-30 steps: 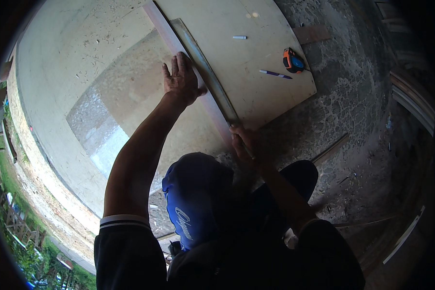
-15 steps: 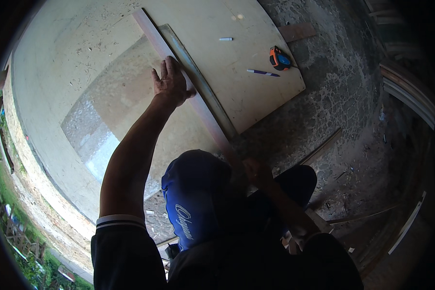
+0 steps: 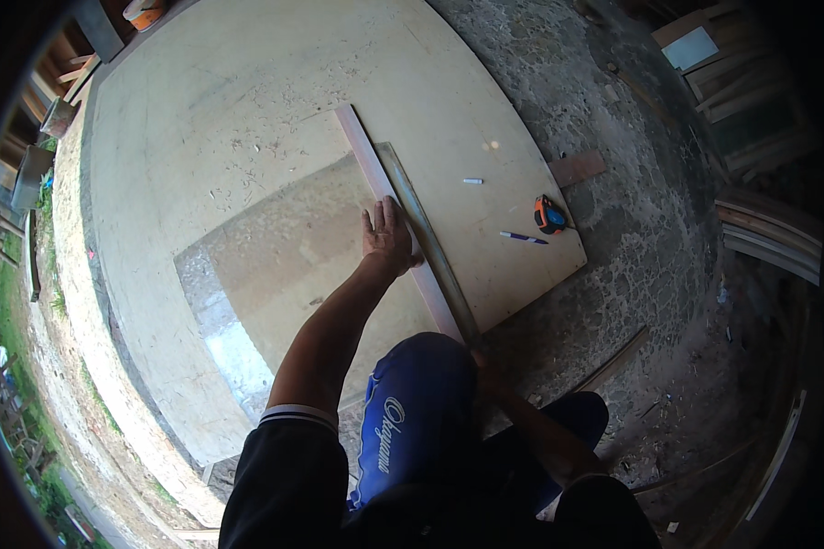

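Observation:
My left hand (image 3: 386,240) lies with fingers spread on a long pinkish wooden strip (image 3: 437,304). Alongside runs a dull metal-looking bar (image 3: 435,256). Both rest near the right edge of a clear or glossy sheet (image 3: 284,274), laid on a large pale board (image 3: 211,110). Near the lower end of the strip, my right hand (image 3: 485,366) is in shadow and partly behind my blue-clad knee (image 3: 417,384); its fingers are hidden. A small white cap (image 3: 472,180), a purple pen (image 3: 522,238) and an orange-black tape measure (image 3: 549,215) lie on the board to the right.
A brownish offcut (image 3: 577,168) pokes out beside the board on the mottled floor (image 3: 641,247). Stacked boards (image 3: 769,233) stand at the right, with loose strips below. An orange container (image 3: 142,13) is at the upper left, and grass runs along the left.
The view has shifted, showing more of the board's far side. My right hand has drawn back from the bar's near end toward my knee. My left hand stays spread on the wooden strip.

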{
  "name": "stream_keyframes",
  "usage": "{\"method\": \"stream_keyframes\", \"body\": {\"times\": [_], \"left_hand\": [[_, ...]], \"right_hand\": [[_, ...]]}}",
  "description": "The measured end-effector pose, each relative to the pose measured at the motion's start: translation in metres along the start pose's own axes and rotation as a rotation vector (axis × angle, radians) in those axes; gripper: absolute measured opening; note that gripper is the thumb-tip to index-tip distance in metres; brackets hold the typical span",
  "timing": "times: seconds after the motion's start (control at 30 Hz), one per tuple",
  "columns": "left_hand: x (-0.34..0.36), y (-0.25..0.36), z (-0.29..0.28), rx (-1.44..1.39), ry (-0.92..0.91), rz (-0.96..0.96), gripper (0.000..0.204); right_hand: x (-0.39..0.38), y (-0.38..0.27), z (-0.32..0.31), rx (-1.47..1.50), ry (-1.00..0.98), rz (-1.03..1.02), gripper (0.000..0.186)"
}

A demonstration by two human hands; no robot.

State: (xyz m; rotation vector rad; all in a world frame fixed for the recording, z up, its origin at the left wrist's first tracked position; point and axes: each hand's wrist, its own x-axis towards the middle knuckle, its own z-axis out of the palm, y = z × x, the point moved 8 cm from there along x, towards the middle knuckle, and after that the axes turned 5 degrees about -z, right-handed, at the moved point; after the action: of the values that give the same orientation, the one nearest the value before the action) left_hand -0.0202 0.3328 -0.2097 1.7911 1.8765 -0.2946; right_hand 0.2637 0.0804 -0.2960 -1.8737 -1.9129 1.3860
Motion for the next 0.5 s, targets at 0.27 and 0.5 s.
{"method": "stream_keyframes", "body": {"times": [0.27,0.5], "left_hand": [[-0.086,-0.025,-0.014,-0.589,0.487,0.245,0.073],[-0.189,-0.002,0.157,-1.265,-0.728,0.029,0.061]], "right_hand": [[0.058,-0.079,-0.228,-0.07,0.121,-0.058,0.03],[0.184,-0.115,-0.304,-0.098,0.329,-0.167,0.044]]}}
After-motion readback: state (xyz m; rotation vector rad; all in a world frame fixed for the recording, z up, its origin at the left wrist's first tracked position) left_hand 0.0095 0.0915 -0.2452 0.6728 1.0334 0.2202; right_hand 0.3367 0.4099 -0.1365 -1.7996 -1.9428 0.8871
